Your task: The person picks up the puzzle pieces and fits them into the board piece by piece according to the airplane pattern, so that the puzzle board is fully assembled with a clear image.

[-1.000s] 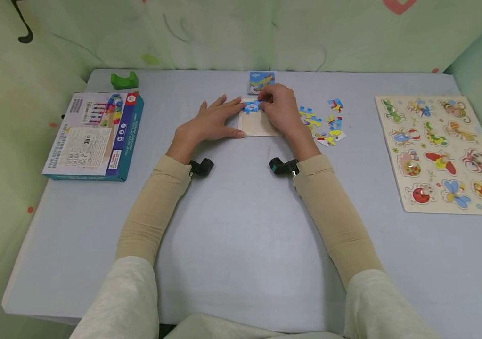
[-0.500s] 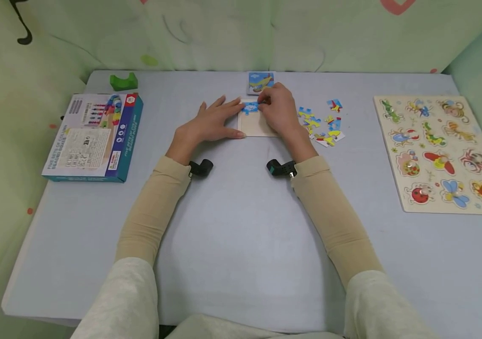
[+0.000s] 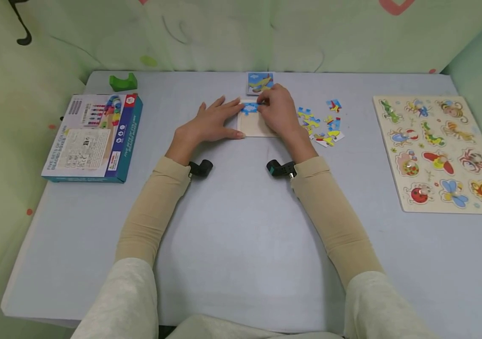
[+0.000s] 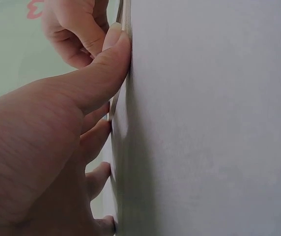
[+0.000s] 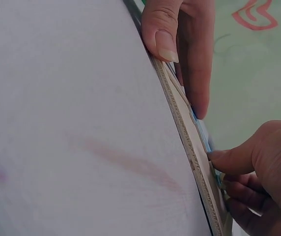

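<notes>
A small wooden puzzle tray (image 3: 254,126) lies flat on the table, with joined blue jigsaw pieces (image 3: 249,108) along its far edge. My left hand (image 3: 210,121) rests at the tray's left side, fingers spread and straight; its thumb touches the near left corner. In the left wrist view that thumb (image 4: 116,46) lies along the tray's edge. With curled fingers and thumb, my right hand (image 3: 281,110) pinches a jigsaw piece at the far right part of the tray. The fingers mostly hide that piece. The right wrist view shows the right thumb (image 5: 224,158) at the tray's surface.
Several loose jigsaw pieces (image 3: 323,127) lie right of the tray. A picture card with a plane (image 3: 260,83) sits behind it. On the left are a boxed toy (image 3: 90,136) and a green block (image 3: 123,82). An insect peg puzzle board (image 3: 444,155) occupies the right.
The right hand has shifted very slightly left and stays at the same piece, which now sits closer in line with the blue row. The left hand holds its place.
</notes>
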Available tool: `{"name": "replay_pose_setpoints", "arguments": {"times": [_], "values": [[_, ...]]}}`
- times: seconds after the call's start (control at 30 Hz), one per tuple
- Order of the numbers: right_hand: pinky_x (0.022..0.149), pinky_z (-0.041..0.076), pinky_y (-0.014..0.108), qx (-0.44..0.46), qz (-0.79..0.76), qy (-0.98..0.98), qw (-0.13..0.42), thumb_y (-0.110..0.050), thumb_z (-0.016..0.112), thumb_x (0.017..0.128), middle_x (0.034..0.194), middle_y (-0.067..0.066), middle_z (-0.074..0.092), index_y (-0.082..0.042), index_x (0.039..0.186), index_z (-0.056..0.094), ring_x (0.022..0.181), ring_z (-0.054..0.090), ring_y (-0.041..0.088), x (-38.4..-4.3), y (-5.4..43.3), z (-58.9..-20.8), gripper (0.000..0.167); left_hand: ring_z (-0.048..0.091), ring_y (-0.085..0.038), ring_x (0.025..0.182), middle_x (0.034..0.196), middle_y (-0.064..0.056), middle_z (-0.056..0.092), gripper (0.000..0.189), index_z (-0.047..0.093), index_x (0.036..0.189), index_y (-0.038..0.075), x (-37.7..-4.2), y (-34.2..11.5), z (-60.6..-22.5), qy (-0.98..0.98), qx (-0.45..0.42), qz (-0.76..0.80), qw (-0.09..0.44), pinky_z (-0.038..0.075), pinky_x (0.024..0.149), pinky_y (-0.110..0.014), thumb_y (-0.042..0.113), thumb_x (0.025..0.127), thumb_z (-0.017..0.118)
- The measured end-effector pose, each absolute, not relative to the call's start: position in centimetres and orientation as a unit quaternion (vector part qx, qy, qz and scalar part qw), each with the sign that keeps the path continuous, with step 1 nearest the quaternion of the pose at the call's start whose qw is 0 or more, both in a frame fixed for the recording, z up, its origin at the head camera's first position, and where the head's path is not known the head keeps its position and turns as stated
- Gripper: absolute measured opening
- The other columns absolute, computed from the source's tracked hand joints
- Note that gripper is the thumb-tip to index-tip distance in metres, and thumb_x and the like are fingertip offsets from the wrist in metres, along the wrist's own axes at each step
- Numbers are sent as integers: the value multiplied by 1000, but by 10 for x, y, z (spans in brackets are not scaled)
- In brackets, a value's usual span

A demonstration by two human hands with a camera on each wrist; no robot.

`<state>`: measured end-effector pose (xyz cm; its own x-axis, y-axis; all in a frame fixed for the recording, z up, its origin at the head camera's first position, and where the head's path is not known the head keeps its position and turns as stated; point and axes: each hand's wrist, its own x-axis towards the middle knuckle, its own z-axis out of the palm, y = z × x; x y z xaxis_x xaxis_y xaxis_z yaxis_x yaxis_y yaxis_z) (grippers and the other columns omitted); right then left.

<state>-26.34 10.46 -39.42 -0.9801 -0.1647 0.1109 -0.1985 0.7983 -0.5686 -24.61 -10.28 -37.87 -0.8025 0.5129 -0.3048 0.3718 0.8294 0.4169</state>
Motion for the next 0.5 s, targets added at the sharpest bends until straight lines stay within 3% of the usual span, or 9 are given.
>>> {"name": "replay_pose_setpoints", "arguments": {"times": [0.5], "values": [[87, 43, 35, 69, 340, -937, 30, -11, 63, 94, 104, 15, 59, 1, 108, 71, 96, 53, 26, -262, 105, -395, 20, -3, -27, 157, 169, 9, 6, 89, 16, 160, 29, -246, -99, -377, 938, 232, 156, 206, -2, 120, -68, 62, 90, 60]]}}
